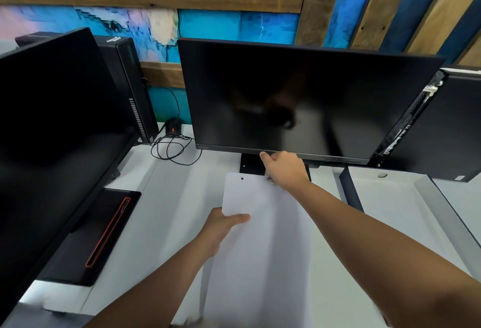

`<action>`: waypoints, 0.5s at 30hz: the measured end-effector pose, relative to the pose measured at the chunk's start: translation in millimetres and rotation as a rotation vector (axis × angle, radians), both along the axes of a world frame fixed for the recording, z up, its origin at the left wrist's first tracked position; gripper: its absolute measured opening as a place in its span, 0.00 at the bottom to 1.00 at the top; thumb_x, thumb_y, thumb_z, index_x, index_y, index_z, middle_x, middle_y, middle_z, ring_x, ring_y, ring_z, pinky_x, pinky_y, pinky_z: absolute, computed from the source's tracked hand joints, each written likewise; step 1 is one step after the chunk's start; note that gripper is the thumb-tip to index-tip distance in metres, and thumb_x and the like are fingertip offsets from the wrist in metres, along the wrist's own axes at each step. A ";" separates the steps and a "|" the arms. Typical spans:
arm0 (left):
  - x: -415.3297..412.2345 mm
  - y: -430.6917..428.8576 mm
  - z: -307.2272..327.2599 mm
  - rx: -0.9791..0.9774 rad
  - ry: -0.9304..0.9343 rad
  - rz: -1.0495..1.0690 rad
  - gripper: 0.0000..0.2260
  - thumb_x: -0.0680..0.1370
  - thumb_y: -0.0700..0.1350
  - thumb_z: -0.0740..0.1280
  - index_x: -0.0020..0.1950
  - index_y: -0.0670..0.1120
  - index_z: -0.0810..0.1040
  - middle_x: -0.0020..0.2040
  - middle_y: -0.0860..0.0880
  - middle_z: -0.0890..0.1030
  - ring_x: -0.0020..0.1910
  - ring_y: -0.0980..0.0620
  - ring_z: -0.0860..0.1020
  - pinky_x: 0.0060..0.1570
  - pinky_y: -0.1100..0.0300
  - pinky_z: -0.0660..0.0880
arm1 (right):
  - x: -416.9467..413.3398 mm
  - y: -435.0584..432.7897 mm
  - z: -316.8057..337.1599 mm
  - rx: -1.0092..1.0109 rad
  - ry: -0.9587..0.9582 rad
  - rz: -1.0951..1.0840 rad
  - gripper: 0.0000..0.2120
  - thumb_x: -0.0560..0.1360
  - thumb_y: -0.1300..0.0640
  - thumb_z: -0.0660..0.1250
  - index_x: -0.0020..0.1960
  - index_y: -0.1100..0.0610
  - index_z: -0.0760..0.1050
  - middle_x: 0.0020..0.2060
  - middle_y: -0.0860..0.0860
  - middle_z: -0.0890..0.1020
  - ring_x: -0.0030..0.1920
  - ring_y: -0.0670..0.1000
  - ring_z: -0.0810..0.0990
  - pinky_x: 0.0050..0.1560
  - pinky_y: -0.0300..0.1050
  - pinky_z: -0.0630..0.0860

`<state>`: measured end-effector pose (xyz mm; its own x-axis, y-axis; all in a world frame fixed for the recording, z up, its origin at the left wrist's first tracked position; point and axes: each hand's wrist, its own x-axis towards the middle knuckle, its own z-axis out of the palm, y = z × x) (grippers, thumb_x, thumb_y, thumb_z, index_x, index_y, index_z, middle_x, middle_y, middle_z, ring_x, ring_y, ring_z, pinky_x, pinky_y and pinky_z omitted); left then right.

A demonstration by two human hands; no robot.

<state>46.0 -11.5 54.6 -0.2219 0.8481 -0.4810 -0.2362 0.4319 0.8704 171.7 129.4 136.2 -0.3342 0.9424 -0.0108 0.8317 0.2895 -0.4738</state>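
Note:
A white clipboard (pixel 256 197) with a small black hole near its top left corner lies over the white desk, a sheet of white paper (pixel 260 262) trailing toward me from it. My left hand (pixel 221 226) pinches the board's lower left edge, thumb on top. My right hand (pixel 283 169) grips the clear clip at the board's top edge, just under the bottom bezel of the dark middle monitor (pixel 299 98). The clip itself is mostly hidden by my fingers.
A second dark monitor (pixel 52 119) stands at left on a black base (pixel 99 236) with a red-edged slot. A black desktop tower (pixel 130 85), a mouse (pixel 173 126) and looped cable sit behind. Another black tower (pixel 442 129) stands at right.

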 end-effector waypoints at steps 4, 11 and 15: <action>0.9 -2.3 -2.5 0.007 -0.006 0.006 0.12 0.70 0.39 0.75 0.53 0.44 0.83 0.49 0.47 0.85 0.50 0.47 0.83 0.53 0.54 0.78 | 9.3 2.7 1.0 -0.018 0.009 -0.034 0.26 0.80 0.44 0.52 0.28 0.56 0.66 0.26 0.52 0.72 0.36 0.57 0.74 0.42 0.45 0.70; 1.5 -7.1 -0.7 0.004 -0.005 0.004 0.11 0.70 0.39 0.74 0.52 0.45 0.83 0.49 0.48 0.86 0.50 0.48 0.83 0.52 0.55 0.78 | 25.6 7.3 0.4 -0.043 -0.007 -0.048 0.25 0.79 0.43 0.53 0.34 0.58 0.73 0.29 0.53 0.73 0.39 0.58 0.77 0.42 0.46 0.71; 1.9 -8.4 0.7 -0.005 0.005 0.015 0.11 0.70 0.39 0.74 0.52 0.45 0.83 0.49 0.48 0.86 0.50 0.49 0.83 0.49 0.56 0.78 | 36.9 7.8 -0.9 -0.062 0.000 -0.048 0.24 0.79 0.43 0.53 0.35 0.58 0.74 0.31 0.53 0.76 0.41 0.58 0.77 0.43 0.46 0.72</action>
<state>47.9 -19.9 55.2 -0.2369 0.8424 -0.4839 -0.2379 0.4326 0.8696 208.6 137.2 135.3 -0.2890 0.9548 -0.0695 0.8436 0.2196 -0.4901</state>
